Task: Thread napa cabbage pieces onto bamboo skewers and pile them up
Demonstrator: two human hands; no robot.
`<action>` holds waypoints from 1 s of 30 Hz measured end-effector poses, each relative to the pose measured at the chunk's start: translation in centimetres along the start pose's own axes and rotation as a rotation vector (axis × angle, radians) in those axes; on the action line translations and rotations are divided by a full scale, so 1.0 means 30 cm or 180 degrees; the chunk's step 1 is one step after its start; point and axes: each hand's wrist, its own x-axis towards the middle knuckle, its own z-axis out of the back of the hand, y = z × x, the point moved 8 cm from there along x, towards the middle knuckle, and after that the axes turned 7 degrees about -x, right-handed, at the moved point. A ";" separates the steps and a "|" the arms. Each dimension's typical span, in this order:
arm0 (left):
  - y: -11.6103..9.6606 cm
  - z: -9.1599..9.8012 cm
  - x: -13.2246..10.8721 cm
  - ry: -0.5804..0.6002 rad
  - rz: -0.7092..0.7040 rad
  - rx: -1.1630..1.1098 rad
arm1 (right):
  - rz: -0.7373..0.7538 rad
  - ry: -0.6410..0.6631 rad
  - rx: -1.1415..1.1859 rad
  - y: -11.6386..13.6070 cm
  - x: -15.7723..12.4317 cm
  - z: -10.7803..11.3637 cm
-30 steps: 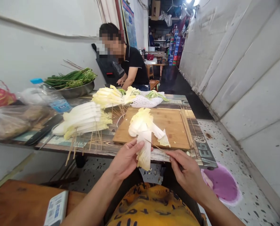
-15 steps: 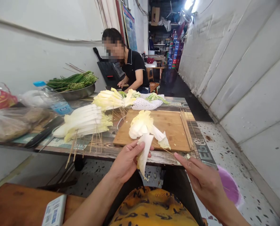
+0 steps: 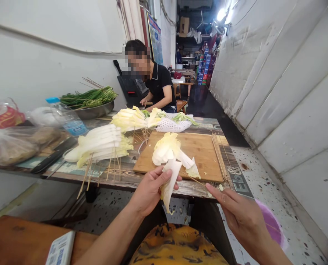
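Between the thumb and fingers of my left hand [image 3: 154, 189] is a pale piece of cabbage leaf [image 3: 170, 184], its tip hanging down past the table's front edge. My right hand [image 3: 235, 209] pinches the near end of a thin wooden skewer [image 3: 194, 180], which points left toward the held leaf. Whether its far tip enters the leaf is hidden. Just beyond my hands, a heap of cabbage leaf pieces [image 3: 166, 149] lies on the wooden cutting board [image 3: 201, 151]. More skewers [image 3: 219, 156] lie along the board's right edge.
Skewered cabbage [image 3: 100, 143] is stacked on the left, with more cabbage [image 3: 130, 117] behind it. A black-handled knife [image 3: 52, 156], water bottle [image 3: 73, 121] and bowl of greens [image 3: 97, 109] stand farther left. Opposite, a person [image 3: 159, 81] in black works. A purple basin [image 3: 270, 224] is on the floor.
The view has shifted slightly, so the scene sits a little lower and to the right. Both hands keep the same grips on the leaf and skewer.
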 end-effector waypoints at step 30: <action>0.061 -0.025 0.002 0.0201 0.0151 0.0664 | -0.0344 0.0464 0.1371 -0.050 0.039 0.001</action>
